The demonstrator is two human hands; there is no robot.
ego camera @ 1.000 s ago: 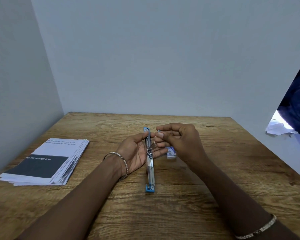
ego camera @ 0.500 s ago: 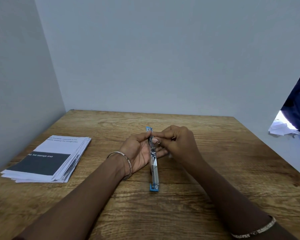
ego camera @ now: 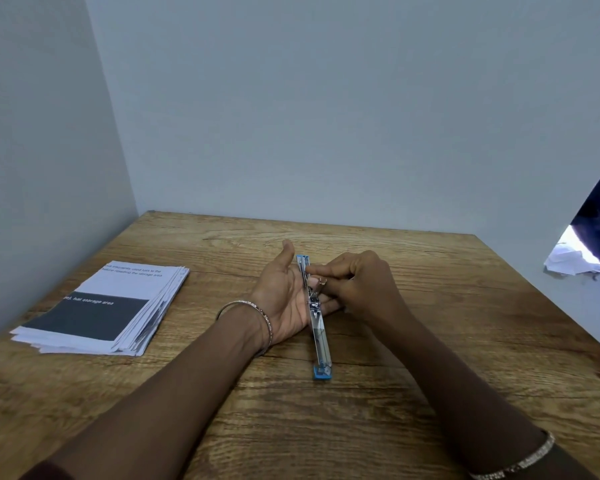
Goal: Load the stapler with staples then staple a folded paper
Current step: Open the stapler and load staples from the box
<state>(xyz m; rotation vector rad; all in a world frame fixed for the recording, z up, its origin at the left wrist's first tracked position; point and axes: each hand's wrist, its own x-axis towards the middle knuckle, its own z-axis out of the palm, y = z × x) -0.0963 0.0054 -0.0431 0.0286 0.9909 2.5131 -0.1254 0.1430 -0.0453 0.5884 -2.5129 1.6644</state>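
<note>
Head view: stapler (ego camera: 317, 323) lies on left fingers (ego camera: 331, 305), right fingers (ego camera: 323, 270) pinch staples (ego camera: 322, 280).

Grainy matt wood table (ego camera: 430, 341); shiny, seemingly metal stapler (ego camera: 317, 327).

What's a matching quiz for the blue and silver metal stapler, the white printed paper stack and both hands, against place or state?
1 blue and silver metal stapler
2 white printed paper stack
3 left hand
4 right hand

A pinching at the stapler
B palm up, under stapler
C on wooden table, left side
D opened flat

Pairs: 1-D, 2-C, 3-B, 4-A
</note>
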